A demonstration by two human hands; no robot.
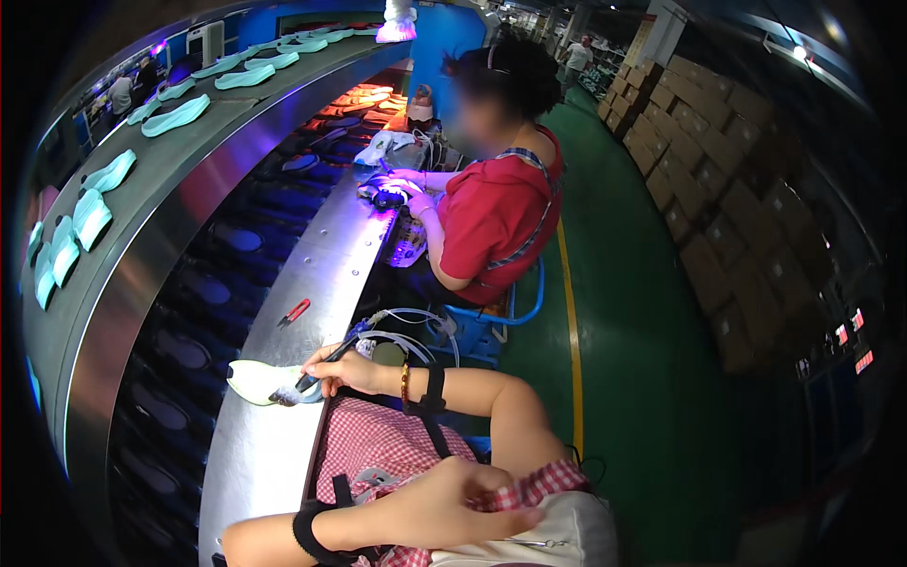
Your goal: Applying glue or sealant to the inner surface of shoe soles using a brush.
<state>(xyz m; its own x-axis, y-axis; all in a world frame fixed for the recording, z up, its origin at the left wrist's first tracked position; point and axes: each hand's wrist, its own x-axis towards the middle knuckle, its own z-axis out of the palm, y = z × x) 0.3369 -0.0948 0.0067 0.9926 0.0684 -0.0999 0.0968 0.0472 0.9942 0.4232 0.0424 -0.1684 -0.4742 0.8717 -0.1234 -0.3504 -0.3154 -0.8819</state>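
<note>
- We are looking at a pale green shoe sole [257,381] lying flat on the near stretch of the steel bench, its length running left to right.
- We are seeing a dark brush tool [321,364] slanting down to the left, its whitish tip resting on the sole's right end, a thin hose trailing from its far end.

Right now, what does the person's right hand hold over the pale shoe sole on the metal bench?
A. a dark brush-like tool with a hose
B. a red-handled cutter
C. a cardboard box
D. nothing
A: the right hand grips a dark brush-like tool whose tip rests on the pale shoe sole; the red-handled cutter lies apart on the bench.
</note>
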